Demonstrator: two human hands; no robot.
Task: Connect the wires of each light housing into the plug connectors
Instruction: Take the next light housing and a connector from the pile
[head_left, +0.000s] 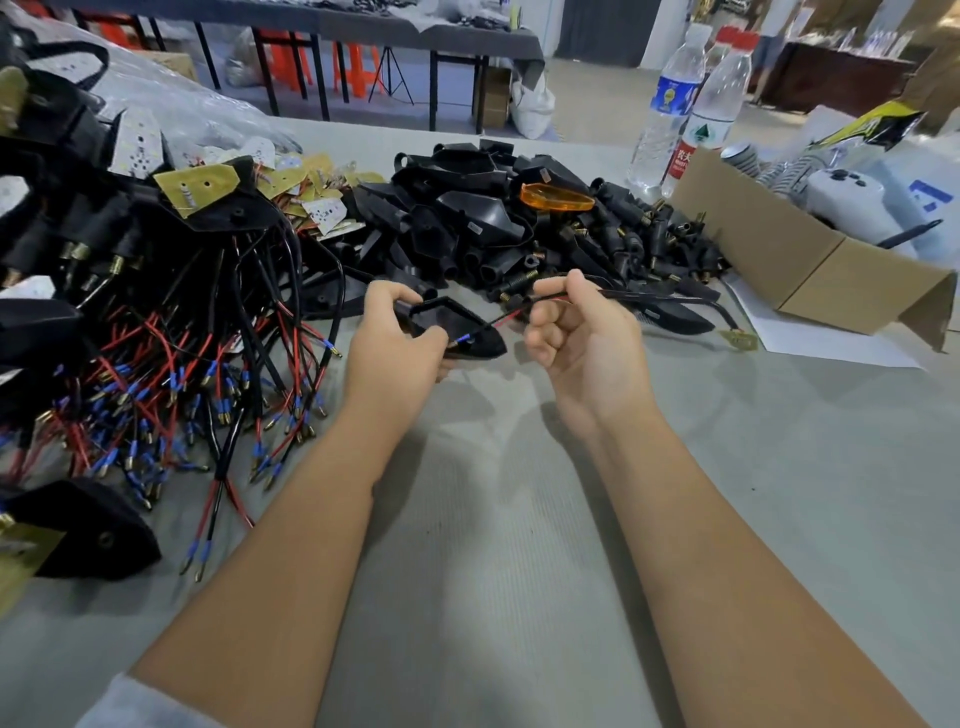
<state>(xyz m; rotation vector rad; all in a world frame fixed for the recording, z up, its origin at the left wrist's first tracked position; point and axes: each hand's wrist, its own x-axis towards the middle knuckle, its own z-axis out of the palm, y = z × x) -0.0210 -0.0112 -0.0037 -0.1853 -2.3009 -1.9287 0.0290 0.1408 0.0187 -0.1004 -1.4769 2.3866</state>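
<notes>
Around the hands the grey table (519, 571) is crowded: on the left a heap of finished housings (156, 234) w/ red and black wires ending in blue-sleeved brass tips, behind the hands a pile of empty black plastic shells (467, 218) w/ one orange lens (557, 196) on top, and at right an open cardboard box (810, 270) and two clear water bottles (691, 104). Left hand (395, 338) grips a black, pointed light housing (457, 327), just above the table. Right hand (582, 327) is curled and pinches the red-and-black wire pair (498, 323) near its black sheath; the blue-sleeved tip touches the housing. Shells look matte and hard, wires thin and glossy.
</notes>
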